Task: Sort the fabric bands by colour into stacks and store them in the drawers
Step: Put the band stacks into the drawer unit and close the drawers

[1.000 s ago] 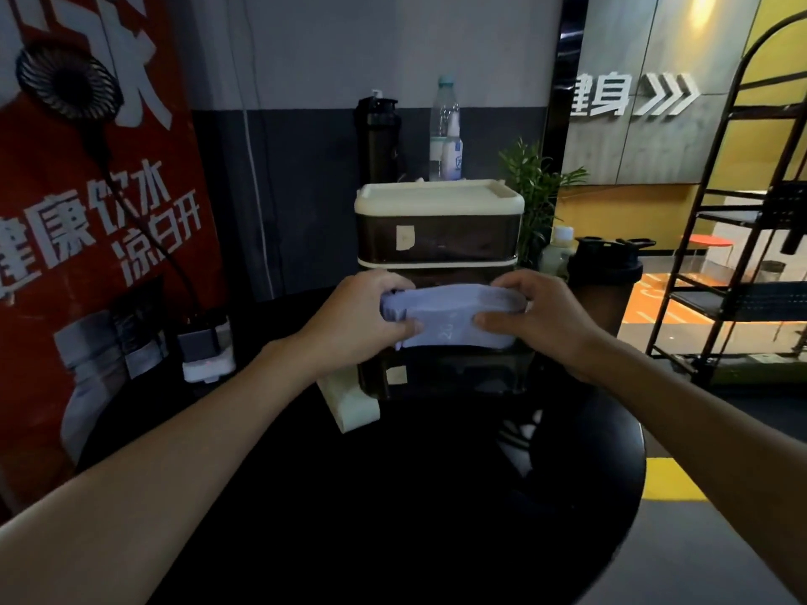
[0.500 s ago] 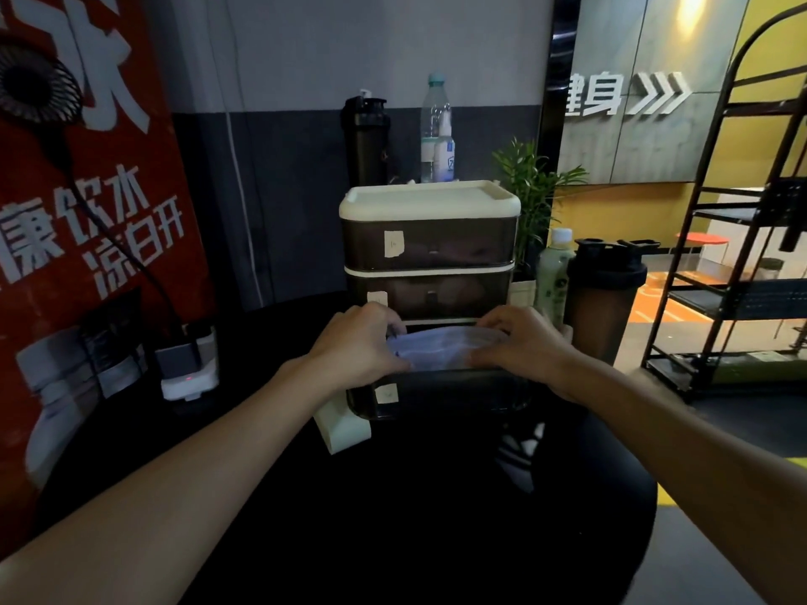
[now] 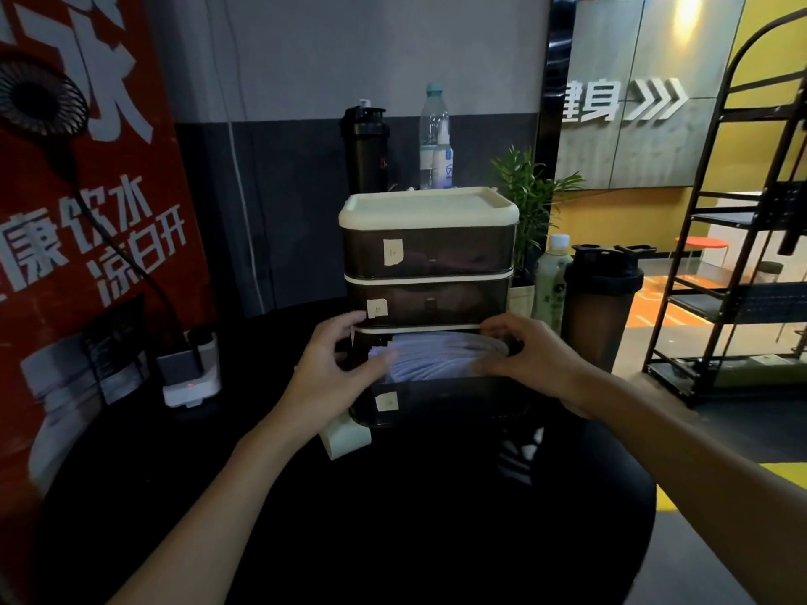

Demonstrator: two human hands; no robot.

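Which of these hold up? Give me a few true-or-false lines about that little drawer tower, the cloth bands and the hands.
1. The bottom drawer is pulled open. True.
2. Pale lilac fabric bands lie inside it. True.
3. The top drawer is open too. False: the top drawer is shut.
4. Only one hand is at the drawers. False: the left hand and the right hand are both at the bands.
5. The tower has a red lid. False: the lid is cream.

One camera is sitting on the person's head. It is looking forward and down at the drawers [image 3: 428,255], close by.
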